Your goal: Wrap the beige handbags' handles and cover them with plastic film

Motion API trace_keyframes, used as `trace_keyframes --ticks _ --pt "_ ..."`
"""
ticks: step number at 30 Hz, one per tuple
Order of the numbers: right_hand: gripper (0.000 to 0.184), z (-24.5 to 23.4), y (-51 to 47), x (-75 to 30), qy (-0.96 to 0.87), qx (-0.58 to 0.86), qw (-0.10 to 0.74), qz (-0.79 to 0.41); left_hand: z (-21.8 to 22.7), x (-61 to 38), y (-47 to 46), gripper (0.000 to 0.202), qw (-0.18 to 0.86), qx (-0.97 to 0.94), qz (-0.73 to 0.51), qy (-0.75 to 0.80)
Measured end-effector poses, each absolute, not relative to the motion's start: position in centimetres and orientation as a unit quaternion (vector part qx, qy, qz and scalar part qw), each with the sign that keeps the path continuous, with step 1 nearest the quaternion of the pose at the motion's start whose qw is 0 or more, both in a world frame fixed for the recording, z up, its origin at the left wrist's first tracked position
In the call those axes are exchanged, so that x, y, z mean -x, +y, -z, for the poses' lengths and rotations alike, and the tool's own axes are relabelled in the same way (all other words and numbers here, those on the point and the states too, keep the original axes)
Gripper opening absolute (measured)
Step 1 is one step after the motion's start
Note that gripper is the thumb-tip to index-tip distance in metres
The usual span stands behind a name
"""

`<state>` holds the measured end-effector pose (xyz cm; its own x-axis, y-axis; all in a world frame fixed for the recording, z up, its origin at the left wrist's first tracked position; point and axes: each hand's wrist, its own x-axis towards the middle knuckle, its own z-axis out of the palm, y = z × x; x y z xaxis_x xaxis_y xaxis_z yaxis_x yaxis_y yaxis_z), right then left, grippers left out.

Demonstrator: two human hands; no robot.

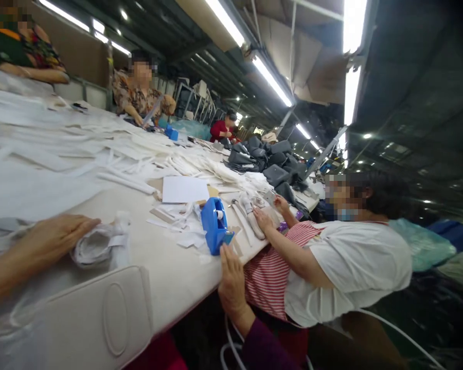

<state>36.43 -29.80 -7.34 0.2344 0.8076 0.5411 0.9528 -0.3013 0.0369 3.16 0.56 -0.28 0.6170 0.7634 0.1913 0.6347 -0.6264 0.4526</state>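
My left hand (64,234) lies over a pale bundle at the left, its fingers stretched out and its fingertips against a coiled white strap (92,249). At the front edge of the blue tape dispenser (212,221) is my right hand (232,280). Its fingers are pressed together with the tips at the cutter; whatever is between them is hidden. Close in front of me, a flat off-white padded piece (96,318) with a stitched oval lies at the table edge, partly under clear plastic.
White strips and sheets (81,139) cover much of the table (150,262). A white box (185,189) lies behind the dispenser, with dark grey bags (270,159) piled farther off. A co-worker in a striped apron (268,277) works close at my right; other people sit across the table.
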Motion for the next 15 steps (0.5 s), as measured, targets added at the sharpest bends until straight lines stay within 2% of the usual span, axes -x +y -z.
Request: trace_keyframes --ticks 2,4,6,10,15 --pt "0.066 9.8 -30.7 -34.5 -0.548 0.755 0.244 0.264 -1.0 -3.1 -0.7 0.054 0.223 -0.859 -0.177 0.425" --pt "0.064 10.8 -31.6 -33.9 -0.513 0.77 0.287 0.249 -2.4 -2.7 -2.1 0.053 0.247 -0.852 -0.208 0.412" --pt "0.059 10.6 -32.1 -34.0 -0.536 0.764 0.298 0.2 -4.0 -1.9 -3.6 0.051 0.231 -0.846 -0.229 0.422" --pt "0.043 9.4 -32.8 -32.3 -0.613 0.693 0.358 0.122 -6.6 2.0 -7.4 0.047 0.214 -0.819 -0.351 0.4" --pt "0.027 7.9 -32.3 -27.4 -0.681 0.617 0.39 -0.059 -6.0 8.1 -12.5 0.039 0.168 -0.769 -0.417 0.454"
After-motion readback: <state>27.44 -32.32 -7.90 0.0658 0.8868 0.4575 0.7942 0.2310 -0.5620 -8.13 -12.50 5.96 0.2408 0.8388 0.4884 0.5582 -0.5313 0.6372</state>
